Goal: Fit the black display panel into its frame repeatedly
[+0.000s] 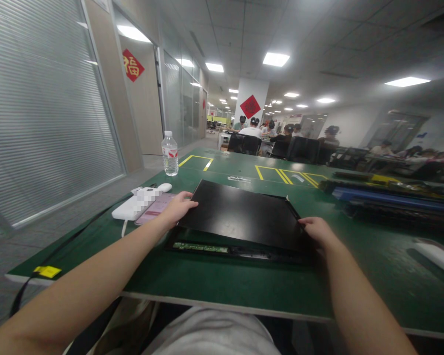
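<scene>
A flat black panel (244,212), which looks like a display panel, is held tilted between my two hands. My left hand (180,207) pinches its left edge, thumb on top. My right hand (316,230) grips the right edge, with some fingers hidden beneath. Under the panel's near side lies a black frame (259,252) with a green circuit board (200,247) showing at its left end. The panel covers most of that frame, so I cannot tell whether the two touch.
The green table (222,281) bears a water bottle (170,155), a white power bank (135,203) and a pinkish phone (155,209) at left. Stacked dark and blue strips (377,197) lie at right, near a white object (438,256). People sit at tables farther back.
</scene>
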A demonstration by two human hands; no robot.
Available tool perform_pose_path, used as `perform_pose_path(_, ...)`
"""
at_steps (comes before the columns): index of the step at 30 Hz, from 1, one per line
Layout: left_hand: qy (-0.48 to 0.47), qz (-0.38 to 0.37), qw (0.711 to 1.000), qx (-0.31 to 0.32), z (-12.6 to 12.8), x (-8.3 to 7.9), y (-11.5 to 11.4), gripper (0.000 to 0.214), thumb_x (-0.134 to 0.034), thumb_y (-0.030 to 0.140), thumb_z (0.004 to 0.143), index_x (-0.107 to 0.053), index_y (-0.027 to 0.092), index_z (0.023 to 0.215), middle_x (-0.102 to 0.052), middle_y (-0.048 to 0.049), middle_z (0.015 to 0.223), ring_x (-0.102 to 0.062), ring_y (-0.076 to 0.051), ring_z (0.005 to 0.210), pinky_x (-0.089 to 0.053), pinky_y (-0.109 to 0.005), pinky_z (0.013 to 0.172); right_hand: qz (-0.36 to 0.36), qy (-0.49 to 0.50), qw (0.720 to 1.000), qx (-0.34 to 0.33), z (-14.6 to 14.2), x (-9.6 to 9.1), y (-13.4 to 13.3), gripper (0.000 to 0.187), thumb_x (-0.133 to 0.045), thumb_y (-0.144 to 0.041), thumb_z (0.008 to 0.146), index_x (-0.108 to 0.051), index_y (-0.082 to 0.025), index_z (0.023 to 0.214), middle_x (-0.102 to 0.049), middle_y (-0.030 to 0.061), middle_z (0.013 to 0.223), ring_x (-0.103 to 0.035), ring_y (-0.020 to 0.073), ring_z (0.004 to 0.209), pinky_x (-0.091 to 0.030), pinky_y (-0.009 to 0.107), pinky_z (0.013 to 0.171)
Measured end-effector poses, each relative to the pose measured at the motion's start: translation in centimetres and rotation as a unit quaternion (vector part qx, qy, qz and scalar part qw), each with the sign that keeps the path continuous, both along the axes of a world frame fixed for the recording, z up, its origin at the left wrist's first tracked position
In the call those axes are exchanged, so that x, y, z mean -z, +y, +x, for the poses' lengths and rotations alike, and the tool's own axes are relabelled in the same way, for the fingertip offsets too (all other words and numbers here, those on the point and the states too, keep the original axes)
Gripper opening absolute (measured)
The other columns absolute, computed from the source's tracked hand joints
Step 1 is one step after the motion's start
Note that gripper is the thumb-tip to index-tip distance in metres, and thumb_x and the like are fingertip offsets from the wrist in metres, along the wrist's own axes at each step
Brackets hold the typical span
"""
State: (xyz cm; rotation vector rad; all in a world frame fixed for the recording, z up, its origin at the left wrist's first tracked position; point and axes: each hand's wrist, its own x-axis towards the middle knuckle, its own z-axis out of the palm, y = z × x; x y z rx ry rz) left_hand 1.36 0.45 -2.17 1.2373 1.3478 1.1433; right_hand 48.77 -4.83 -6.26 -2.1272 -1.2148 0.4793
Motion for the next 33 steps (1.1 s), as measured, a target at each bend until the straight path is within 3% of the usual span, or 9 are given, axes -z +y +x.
perform_pose_path(5, 0.004, 0.043, 0.999, 0.020, -0.4, 0.1, 0.3, 0.036, -0.080, 0.024, 0.059, -0.068, 0.018, 0.092, -0.076, -0.0061, 0.088, -0.072, -0.025, 0.080, -0.054, -0.032, 0.069, -0.003, 0.023, 1.000, 0.008, 0.1, 0.2, 0.1, 0.040, -0.058, -0.001, 0.063, -0.082, -0.017, 0.091, -0.079, 0.0098, 0.094, -0.074, 0.0244, 0.085, -0.056, 0.031, 0.077)
perform_pose_path(8, 0.102, 0.065, 0.993, 0.015, -0.6, 0.3, 0.4, 0.029, -0.077, 0.027, 0.062, -0.071, 0.019, 0.089, -0.075, -0.0062, 0.085, -0.071, -0.027, 0.081, -0.053, -0.032, 0.067, 0.003, 0.007, 1.000, 0.015, 0.1, 0.3, 0.1, 0.044, -0.056, 0.002, 0.062, -0.082, -0.017, 0.092, -0.079, 0.0098, 0.097, -0.074, 0.0240, 0.090, -0.055, 0.029, 0.080)
perform_pose_path(12, 0.265, 0.110, 0.957, 0.027, -0.8, 0.8, 0.8, 0.018, -0.071, 0.029, 0.066, -0.071, 0.019, 0.081, -0.076, -0.0075, 0.088, -0.070, -0.030, 0.091, -0.052, -0.033, 0.076, -0.001, 0.003, 1.000, 0.020, 0.0, 0.3, 0.2, 0.047, -0.054, 0.004, 0.061, -0.082, -0.015, 0.093, -0.079, 0.0095, 0.096, -0.073, 0.0215, 0.091, -0.053, 0.025, 0.081)
perform_pose_path(15, 0.333, 0.108, 0.935, 0.046, -0.9, 1.0, 1.2, 0.019, -0.067, 0.029, 0.068, -0.072, 0.017, 0.082, -0.077, -0.0101, 0.093, -0.070, -0.031, 0.093, -0.052, -0.035, 0.080, -0.005, 0.009, 1.000, 0.020, -0.1, 0.1, 0.2, 0.048, -0.055, 0.005, 0.060, -0.083, -0.015, 0.094, -0.079, 0.0102, 0.097, -0.073, 0.0215, 0.092, -0.053, 0.024, 0.081)
perform_pose_path(22, 0.354, 0.115, 0.926, 0.064, -1.1, 1.4, 1.4, 0.025, -0.064, 0.031, 0.070, -0.072, 0.015, 0.088, -0.077, -0.0120, 0.099, -0.071, -0.030, 0.094, -0.052, -0.035, 0.082, -0.006, 0.024, 0.999, 0.027, -0.1, 0.0, 0.2, 0.055, -0.053, 0.006, 0.059, -0.082, -0.014, 0.101, -0.079, 0.0112, 0.101, -0.073, 0.0222, 0.092, -0.053, 0.025, 0.081)
perform_pose_path(33, 0.312, 0.085, 0.945, 0.059, -1.0, 1.1, 1.1, 0.020, -0.070, 0.032, 0.068, -0.070, 0.019, 0.083, -0.078, -0.0081, 0.093, -0.071, -0.029, 0.094, -0.053, -0.033, 0.077, -0.005, 0.046, 0.999, 0.023, 0.5, 0.7, 0.6, 0.048, -0.056, 0.004, 0.062, -0.081, -0.016, 0.098, -0.078, 0.0101, 0.096, -0.073, 0.0212, 0.085, -0.054, 0.025, 0.075)
